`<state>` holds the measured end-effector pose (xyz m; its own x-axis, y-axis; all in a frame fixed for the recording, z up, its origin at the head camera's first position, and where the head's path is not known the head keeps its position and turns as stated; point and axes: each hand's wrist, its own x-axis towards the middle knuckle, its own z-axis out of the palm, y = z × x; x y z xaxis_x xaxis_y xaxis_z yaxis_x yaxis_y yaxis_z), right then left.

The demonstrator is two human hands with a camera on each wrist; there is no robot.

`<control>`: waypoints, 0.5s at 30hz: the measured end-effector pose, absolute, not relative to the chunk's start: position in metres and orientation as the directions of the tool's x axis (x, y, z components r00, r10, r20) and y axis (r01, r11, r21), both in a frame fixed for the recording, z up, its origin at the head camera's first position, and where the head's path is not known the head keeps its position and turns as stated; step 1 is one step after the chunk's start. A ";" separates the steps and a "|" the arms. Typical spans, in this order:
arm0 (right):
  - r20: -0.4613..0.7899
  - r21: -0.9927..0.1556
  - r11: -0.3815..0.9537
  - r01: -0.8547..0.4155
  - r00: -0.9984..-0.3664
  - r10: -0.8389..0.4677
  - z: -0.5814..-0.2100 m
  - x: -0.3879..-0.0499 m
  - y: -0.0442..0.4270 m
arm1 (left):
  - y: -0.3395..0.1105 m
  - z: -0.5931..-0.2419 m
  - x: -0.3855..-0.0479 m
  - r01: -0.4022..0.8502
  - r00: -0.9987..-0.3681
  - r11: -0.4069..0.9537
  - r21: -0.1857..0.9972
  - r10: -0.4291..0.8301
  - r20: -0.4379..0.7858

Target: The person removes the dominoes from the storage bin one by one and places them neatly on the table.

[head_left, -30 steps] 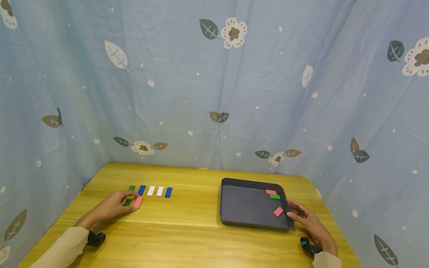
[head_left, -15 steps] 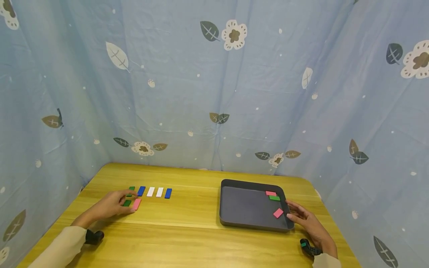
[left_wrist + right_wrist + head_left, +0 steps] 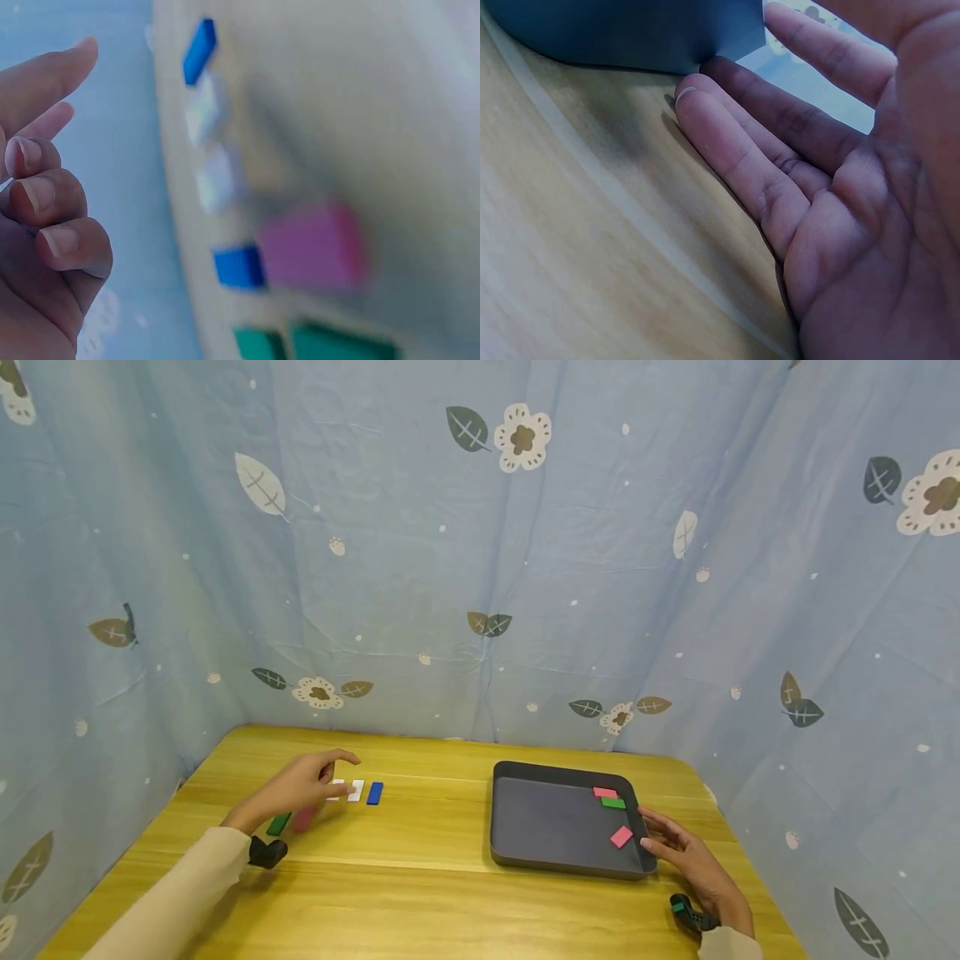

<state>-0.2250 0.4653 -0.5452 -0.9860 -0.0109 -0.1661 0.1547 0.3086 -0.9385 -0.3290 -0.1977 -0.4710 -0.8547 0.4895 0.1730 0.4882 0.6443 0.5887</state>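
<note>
Tray [image 3: 555, 827] | inside: two pink tiles [image 3: 621, 837], one green tile [image 3: 613, 803] | right end

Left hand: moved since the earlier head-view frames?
Yes. In the head view, the left hand has shifted rightward and up the picture, now closer to the blue tile at the row's right end, which has stayed put.

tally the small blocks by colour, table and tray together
Pink blocks: 3 (1 on the table, 2 in the tray)
Green blocks: 3 (2 on the table, 1 in the tray)
Blue blocks: 2, on the table
White blocks: 2, on the table
Total: 10
</note>
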 end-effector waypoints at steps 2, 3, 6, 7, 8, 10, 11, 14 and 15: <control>-0.168 -0.939 0.305 0.158 -0.986 -0.007 -0.546 -0.225 0.465 | -0.184 -0.467 -0.334 0.506 -0.844 0.635 0.584 0.504 0.183; -0.167 -0.940 0.304 0.158 -0.986 -0.004 -0.546 -0.226 0.465 | -0.178 -0.465 -0.336 0.516 -0.837 0.630 0.580 0.514 0.187; -0.167 -0.941 0.299 0.158 -0.986 -0.004 -0.546 -0.225 0.465 | -0.159 -0.461 -0.344 0.547 -0.814 0.605 0.579 0.547 0.197; -0.167 -0.941 0.298 0.158 -0.986 -0.003 -0.546 -0.225 0.465 | -0.153 -0.459 -0.346 0.559 -0.804 0.595 0.577 0.560 0.202; -0.167 -0.941 0.299 0.158 -0.986 -0.005 -0.546 -0.225 0.465 | -0.148 -0.458 -0.348 0.578 -0.789 0.581 0.573 0.576 0.212; -0.164 -0.941 0.303 0.153 -0.986 -0.009 -0.546 -0.225 0.465 | -0.137 -0.457 -0.353 0.608 -0.764 0.554 0.569 0.603 0.229; -0.163 -0.940 0.304 0.152 -0.987 -0.012 -0.546 -0.225 0.466 | -0.132 -0.456 -0.355 0.621 -0.752 0.540 0.567 0.616 0.237; -0.157 -0.939 0.311 0.144 -0.987 -0.017 -0.546 -0.225 0.466 | -0.118 -0.454 -0.360 0.643 -0.725 0.503 0.578 0.644 0.245; -0.154 -0.939 0.313 0.141 -0.988 -0.019 -0.546 -0.225 0.466 | -0.113 -0.453 -0.361 0.642 -0.722 0.497 0.584 0.648 0.242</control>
<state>-0.2249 0.4664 -0.5457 -0.9878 -0.0191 -0.1544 0.1408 0.3131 -0.9392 -0.3608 -0.1131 -0.4533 -0.7222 0.6479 0.2421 0.6417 0.4971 0.5840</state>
